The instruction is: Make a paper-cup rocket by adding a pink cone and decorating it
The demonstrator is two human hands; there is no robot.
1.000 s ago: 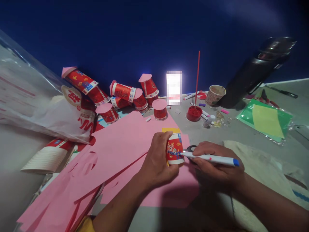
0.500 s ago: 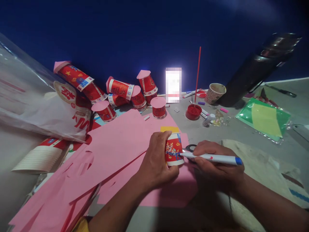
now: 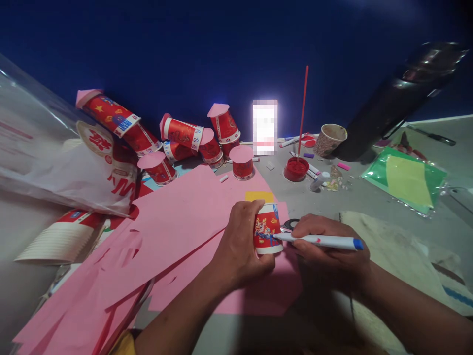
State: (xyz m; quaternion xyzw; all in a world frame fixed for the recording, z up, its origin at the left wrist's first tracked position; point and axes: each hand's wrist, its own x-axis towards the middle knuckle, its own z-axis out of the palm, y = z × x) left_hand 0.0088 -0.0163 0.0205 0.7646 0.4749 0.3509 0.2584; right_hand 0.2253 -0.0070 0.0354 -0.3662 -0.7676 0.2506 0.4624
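Note:
My left hand grips a small red paper cup with a printed figure, standing upside down on pink paper sheets. A yellow paper piece sits on top of the cup. My right hand holds a white marker with a blue end cap, and its tip touches the cup's side near the rim. Black scissors handles lie just behind the marker tip.
Several red cups with pink paper cones lie piled at the back. A stack of cups lies at left beside a plastic bag. A red lid with a stick, a patterned cup, loose markers, a black bottle and a green paper pack are at right.
The view has drifted slightly; both hands keep their hold, and the marker tip stays at the cup's side with only a small shift.

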